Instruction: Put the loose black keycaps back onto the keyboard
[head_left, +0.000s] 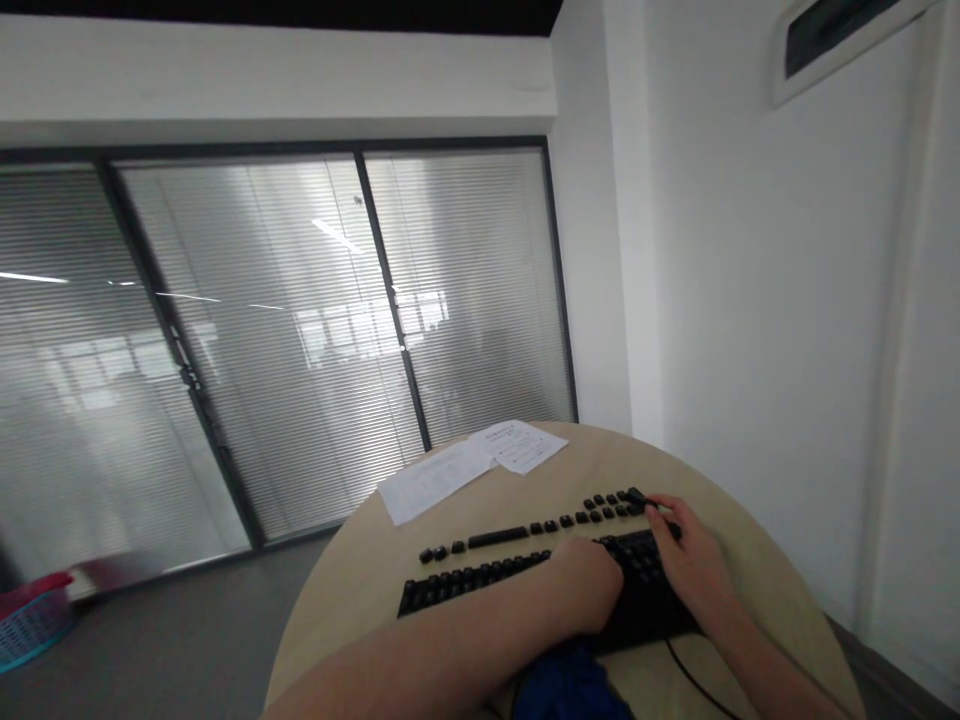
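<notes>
A black keyboard [637, 610] lies near the front of the round table, partly covered by my left forearm. Beyond its far edge runs a row of loose black keycaps [566, 521], with a long bar-shaped keycap [497, 537] among them. My left hand [589, 580] rests over the keyboard's middle, its fingers curled and mostly hidden from view. At the keyboard's right end, my right hand [694, 560] has thumb and fingers closed around a small dark tool [649, 503], whose tip is close to the rightmost loose keycaps.
Two printed paper sheets [439, 480] [521, 447] overlap at the table's [345, 590] far side. Blue cloth [570, 685] and a black cable [694, 680] are at the near edge. A blue basket [34, 630] stands on the floor at left.
</notes>
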